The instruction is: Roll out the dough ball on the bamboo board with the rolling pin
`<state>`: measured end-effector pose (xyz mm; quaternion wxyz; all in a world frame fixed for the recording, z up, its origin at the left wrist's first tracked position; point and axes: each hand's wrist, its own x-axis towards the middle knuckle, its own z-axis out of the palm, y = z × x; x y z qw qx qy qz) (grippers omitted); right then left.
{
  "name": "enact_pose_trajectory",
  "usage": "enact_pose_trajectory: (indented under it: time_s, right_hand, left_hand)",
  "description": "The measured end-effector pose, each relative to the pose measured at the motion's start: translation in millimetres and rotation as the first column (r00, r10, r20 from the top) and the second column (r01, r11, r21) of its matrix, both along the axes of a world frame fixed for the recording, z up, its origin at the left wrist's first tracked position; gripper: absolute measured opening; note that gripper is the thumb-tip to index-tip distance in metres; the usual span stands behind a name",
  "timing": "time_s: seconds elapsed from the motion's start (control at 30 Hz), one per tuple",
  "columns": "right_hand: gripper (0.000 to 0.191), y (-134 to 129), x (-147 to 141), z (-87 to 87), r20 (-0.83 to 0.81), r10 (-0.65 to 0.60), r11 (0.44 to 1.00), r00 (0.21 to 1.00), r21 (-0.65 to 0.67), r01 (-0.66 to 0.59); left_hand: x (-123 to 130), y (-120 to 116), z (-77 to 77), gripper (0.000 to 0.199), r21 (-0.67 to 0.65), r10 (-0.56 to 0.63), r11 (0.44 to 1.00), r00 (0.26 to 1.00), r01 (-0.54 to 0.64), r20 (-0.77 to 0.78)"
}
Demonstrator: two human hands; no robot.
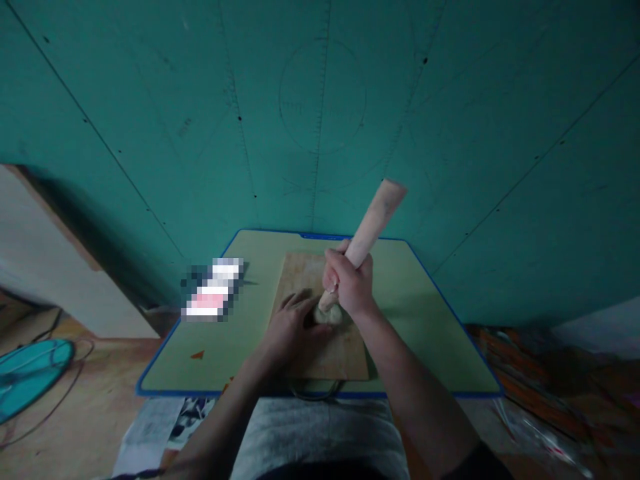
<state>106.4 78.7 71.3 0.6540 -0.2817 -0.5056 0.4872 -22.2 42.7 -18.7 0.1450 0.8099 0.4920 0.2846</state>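
Note:
My right hand (pixel 350 280) is closed around a thick, pale wooden rolling pin (pixel 377 220). It slants, with its far end raised toward the upper right. The pin's lower end presses onto a pale lump that looks like dough (pixel 330 316). My left hand (pixel 293 323) cups the lump from the left, with the fingers along its far side and the thumb along its near side. The lump rests on a wooden cutting board (pixel 345 360), partly hidden by my hands and forearms.
A pale-topped table with a blue rim (pixel 430 360) carries the board. A blurred-out, pixelated item (pixel 213 290) stands at its left, near a small orange scrap (pixel 198 355). Close behind rises a green wall (pixel 320 120). A turquoise round object (pixel 37 373) is at the far left.

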Motion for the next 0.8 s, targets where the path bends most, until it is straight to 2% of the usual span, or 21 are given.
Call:
enact_pose_trajectory:
  time_s: [0.07, 0.3, 0.43, 0.5, 0.57, 0.7, 0.8]
  right_hand:
    - [0.037, -0.9, -7.9, -8.5, 0.074, -0.011, 1.0, 0.997, -0.015, 0.012]
    - [0.034, -2.3, -17.4, -41.8, 0.228, -0.041, 0.999, 0.973, 0.037, 0.033]
    - [0.034, -0.8, -22.3, -50.5, 0.272, -0.027, 0.999, 0.962, 0.024, 0.021]
    - [0.034, 1.3, -20.4, -45.5, 0.278, -0.003, 1.0, 0.961, 0.023, -0.004]
    - [0.035, 4.7, -13.5, -32.8, 0.249, -0.004, 1.0, 0.969, 0.029, -0.003]
    - [0.034, 15.0, 6.4, -2.9, 0.037, -0.116, 0.992, 0.993, 0.054, 0.114]
    - [0.035, 23.9, 14.1, -4.4, 0.023, -0.137, 0.991, 0.99, -0.004, 0.137]
  left_hand:
    - [-0.8, 1.1, -1.5, 0.048, 0.025, -0.036, 0.999, 0.999, 0.036, 0.007]
    - [-1.8, 0.5, -8.6, 0.04, 0.116, -0.004, 0.993, 0.999, -0.001, 0.047]
    - [-1.7, 2.1, -12.2, 0.041, 0.146, -0.01, 0.989, 0.998, 0.001, 0.06]
    - [-1.2, 2.6, -11.6, 0.044, 0.142, -0.006, 0.99, 0.999, 0.0, 0.044]
    - [-0.4, 2.4, -9.6, 0.045, 0.127, 0.004, 0.992, 1.0, -0.007, 0.021]
    - [1.0, 0.3, -5.5, 0.051, 0.089, 0.029, 0.996, 0.999, -0.027, -0.014]
    - [1.1, -0.9, -3.9, 0.053, 0.074, 0.04, 0.997, 0.999, -0.038, -0.03]
